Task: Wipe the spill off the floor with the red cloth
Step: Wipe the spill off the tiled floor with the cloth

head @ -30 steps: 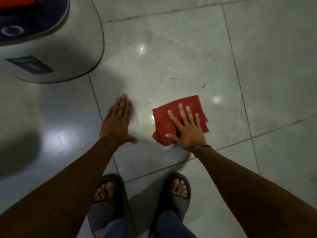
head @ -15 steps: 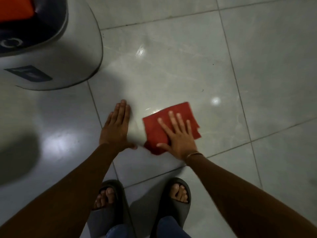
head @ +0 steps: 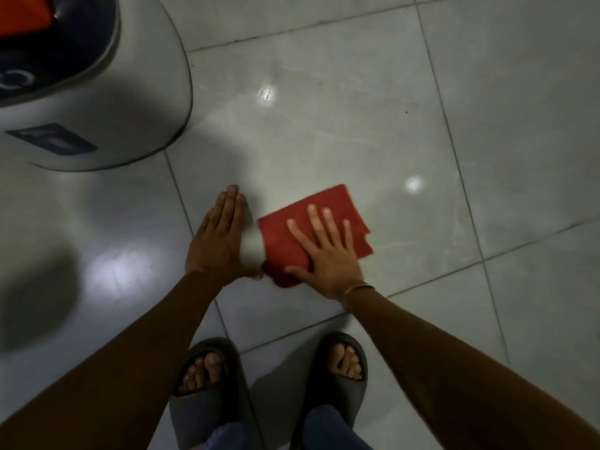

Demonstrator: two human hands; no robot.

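The folded red cloth [head: 279,245] lies flat on the pale tiled floor [head: 324,134], just in front of my feet. My right hand [head: 328,258] presses down on it, palm flat and fingers spread. My left hand [head: 217,245] rests flat on the tile just left of the cloth, fingers together and holding nothing; its thumb touches the cloth's near left corner. A pale glossy strip of floor [head: 253,245] shows between the two hands. I cannot make out the spill itself.
A large rounded grey-white appliance [head: 130,102] stands on the floor at the upper left. My feet in dark slippers [head: 201,401] [head: 337,384] are just behind my hands. Bare tiles stretch to the right and beyond the cloth.
My right hand has slid the cloth left and a little nearer, closing the gap to my left hand. The left hand has stayed planted.
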